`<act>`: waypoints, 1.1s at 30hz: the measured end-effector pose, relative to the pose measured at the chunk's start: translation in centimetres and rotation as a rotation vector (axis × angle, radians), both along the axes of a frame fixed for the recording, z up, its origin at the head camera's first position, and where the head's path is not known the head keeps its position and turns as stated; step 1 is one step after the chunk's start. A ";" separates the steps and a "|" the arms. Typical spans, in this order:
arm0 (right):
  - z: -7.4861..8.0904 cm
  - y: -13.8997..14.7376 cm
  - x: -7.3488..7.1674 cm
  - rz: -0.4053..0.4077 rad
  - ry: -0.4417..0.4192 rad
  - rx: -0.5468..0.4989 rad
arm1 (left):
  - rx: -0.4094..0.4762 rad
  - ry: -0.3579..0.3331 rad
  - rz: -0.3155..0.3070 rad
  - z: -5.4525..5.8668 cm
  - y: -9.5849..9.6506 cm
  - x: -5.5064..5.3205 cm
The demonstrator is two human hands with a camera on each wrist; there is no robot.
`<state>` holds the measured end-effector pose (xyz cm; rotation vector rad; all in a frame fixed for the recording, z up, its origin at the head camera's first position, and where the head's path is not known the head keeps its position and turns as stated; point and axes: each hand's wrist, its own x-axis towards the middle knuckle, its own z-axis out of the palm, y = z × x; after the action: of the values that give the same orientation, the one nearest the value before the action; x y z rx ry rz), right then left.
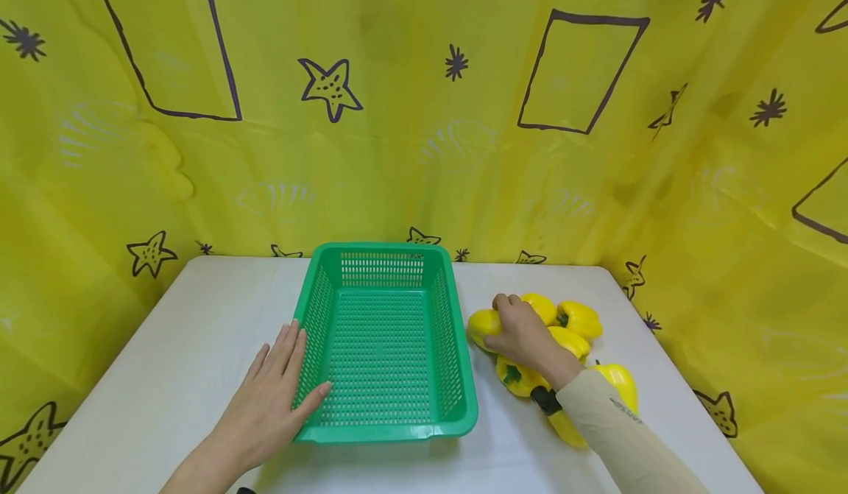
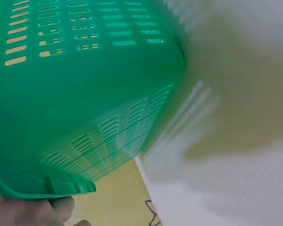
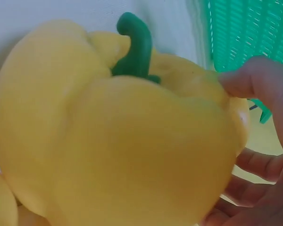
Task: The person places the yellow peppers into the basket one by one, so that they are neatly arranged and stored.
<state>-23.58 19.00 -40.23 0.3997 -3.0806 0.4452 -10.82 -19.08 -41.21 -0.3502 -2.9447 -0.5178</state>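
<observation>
A green plastic basket with perforated walls stands on the white table. My left hand rests on its left rim with the fingers straight and the thumb over the inner side; in the left wrist view, fingertips touch the rim. To the right of the basket my right hand grips the leftmost yellow bell pepper, thumb on the near side and fingers on the far side. In the right wrist view a nearer yellow bell pepper with a green stem hides most of the gripped one.
Several more yellow bell peppers lie around the right hand, among them one at the back right and one near the sleeve. A yellow curtain with drawn stars hangs behind and beside the white table.
</observation>
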 end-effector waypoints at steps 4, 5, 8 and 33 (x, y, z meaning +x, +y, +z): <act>0.3 -0.3 -0.2 0.034 0.018 0.023 | -0.005 0.001 0.004 0.1 0.0 -0.1; 0.4 -0.4 -0.2 0.043 0.025 0.032 | -0.008 0.002 0.005 0.1 0.1 -0.1; 0.7 -0.5 -0.2 0.079 0.050 0.069 | -0.011 0.000 0.006 0.1 0.1 -0.1; 1.1 -0.3 -1.4 0.138 -0.053 0.058 | -0.043 0.031 -0.035 -0.2 -0.2 0.9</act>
<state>-24.95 18.72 -39.10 0.6149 -3.1352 0.3747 -9.88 -19.31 -41.38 -0.4120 -2.9288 -0.4491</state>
